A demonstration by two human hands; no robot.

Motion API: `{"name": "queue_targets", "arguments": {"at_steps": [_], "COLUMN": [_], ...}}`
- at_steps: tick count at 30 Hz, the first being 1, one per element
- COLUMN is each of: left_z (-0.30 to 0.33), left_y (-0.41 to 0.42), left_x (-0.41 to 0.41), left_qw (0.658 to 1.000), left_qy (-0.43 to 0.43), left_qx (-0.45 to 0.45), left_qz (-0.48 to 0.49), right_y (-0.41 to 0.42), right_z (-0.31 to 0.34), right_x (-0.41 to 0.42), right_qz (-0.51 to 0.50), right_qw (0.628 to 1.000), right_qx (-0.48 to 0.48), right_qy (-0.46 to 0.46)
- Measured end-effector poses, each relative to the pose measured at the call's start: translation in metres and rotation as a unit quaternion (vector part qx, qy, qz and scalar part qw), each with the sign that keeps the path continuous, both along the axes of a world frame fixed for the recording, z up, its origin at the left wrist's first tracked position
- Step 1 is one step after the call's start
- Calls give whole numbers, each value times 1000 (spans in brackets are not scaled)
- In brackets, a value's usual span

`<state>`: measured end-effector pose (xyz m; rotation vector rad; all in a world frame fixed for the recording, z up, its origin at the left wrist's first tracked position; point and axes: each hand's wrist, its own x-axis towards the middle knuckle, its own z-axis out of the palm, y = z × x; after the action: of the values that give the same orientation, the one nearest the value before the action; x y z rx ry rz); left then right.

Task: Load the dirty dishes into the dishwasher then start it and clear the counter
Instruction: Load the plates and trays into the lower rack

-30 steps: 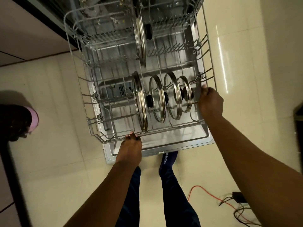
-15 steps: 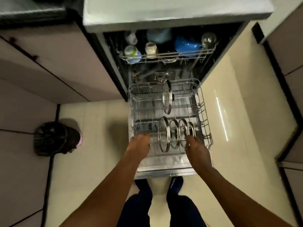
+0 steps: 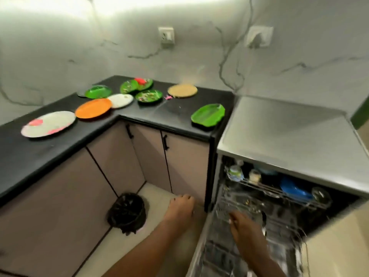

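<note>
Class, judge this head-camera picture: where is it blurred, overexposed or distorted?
Head view: motion blur smears the lower rack and both hands, left hand and right hand; the wall top is blown out white; wide-angle bends the counter edge.

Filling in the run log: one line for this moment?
stage: loading | left hand: empty | right hand: over lower wire rack | black counter: plates left, incl. orange round plate
</note>
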<state>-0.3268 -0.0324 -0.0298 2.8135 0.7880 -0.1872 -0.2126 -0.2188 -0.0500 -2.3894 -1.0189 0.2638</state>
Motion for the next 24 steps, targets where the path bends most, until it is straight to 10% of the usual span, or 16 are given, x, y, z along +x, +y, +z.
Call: {"name": "queue_targets", "arguments": {"at_steps": [24], "left_z": [56], "left_y": [429], "left_x": [-125], "left_qw": [973], "left_qy": [-117], "left_qx": [48], "left_qz": [194], "right_y": [474], "right_z": [62], "right_x": [-73], "right_qz": [158], "right_qw": [982], "right_qx": [78], "right_qy": [-72]}}
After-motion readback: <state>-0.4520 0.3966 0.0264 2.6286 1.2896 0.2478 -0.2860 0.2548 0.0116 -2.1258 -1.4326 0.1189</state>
